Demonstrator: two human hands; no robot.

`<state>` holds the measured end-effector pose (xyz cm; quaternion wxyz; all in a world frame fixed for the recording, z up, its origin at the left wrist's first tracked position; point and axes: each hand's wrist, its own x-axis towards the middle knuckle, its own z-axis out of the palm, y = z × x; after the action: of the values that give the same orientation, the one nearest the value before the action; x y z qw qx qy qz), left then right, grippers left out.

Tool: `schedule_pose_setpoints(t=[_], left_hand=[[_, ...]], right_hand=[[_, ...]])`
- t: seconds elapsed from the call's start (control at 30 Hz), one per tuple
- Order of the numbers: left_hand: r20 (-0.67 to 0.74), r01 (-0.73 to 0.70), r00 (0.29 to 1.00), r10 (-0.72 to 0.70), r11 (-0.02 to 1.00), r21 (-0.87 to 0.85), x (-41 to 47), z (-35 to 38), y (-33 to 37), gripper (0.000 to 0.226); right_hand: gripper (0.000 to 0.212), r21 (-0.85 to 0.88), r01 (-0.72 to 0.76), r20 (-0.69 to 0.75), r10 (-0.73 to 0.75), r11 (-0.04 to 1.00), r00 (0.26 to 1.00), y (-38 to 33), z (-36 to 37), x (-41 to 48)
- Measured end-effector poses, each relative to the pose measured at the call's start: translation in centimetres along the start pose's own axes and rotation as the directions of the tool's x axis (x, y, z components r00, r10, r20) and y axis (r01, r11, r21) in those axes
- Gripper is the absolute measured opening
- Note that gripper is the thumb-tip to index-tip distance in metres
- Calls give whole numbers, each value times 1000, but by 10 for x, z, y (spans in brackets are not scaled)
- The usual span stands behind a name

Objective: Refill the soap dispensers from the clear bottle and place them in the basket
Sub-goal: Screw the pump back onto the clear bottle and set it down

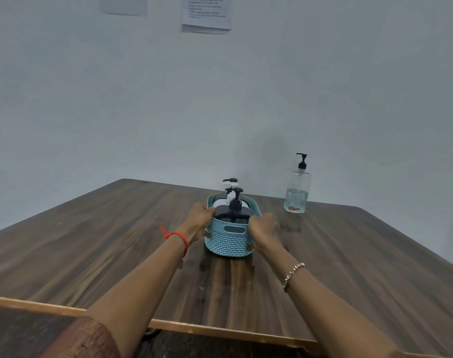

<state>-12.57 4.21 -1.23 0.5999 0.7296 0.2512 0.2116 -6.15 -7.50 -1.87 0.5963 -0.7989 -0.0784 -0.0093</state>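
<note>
A light blue woven basket (229, 241) stands in the middle of the wooden table (349, 254). Inside it stand a dark soap dispenser (234, 211) with a black pump at the front and white dispensers (228, 196) with black pumps behind it. My left hand (198, 218) grips the basket's left rim and side. My right hand (263, 226) grips its right rim and side. The clear bottle (297, 189) with a black pump stands upright at the back right of the table, with a little liquid at its bottom.
The table's far edge meets a pale wall with paper sheets (207, 14) pinned high up. The near table edge (220, 329) has a light wooden trim. A wet patch (291, 226) lies on the table to the right of the basket.
</note>
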Motion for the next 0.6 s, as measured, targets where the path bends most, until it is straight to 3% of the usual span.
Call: schedule_pose_setpoints(t=[0.3, 0.47, 0.6], left_hand=[[26, 12, 1000, -11, 999, -32, 4, -10, -13, 28], [52, 41, 998, -40, 999, -17, 0, -15, -14, 35], [56, -3, 998, -1, 998, 65, -8, -14, -12, 41]], right_hand=[[26, -14, 9, 30, -8, 1000, 1000, 6, 9, -2], [11, -85, 48, 188, -31, 995, 982, 5, -3, -6], [26, -155, 104, 233, -66, 982, 970, 10, -14, -7]])
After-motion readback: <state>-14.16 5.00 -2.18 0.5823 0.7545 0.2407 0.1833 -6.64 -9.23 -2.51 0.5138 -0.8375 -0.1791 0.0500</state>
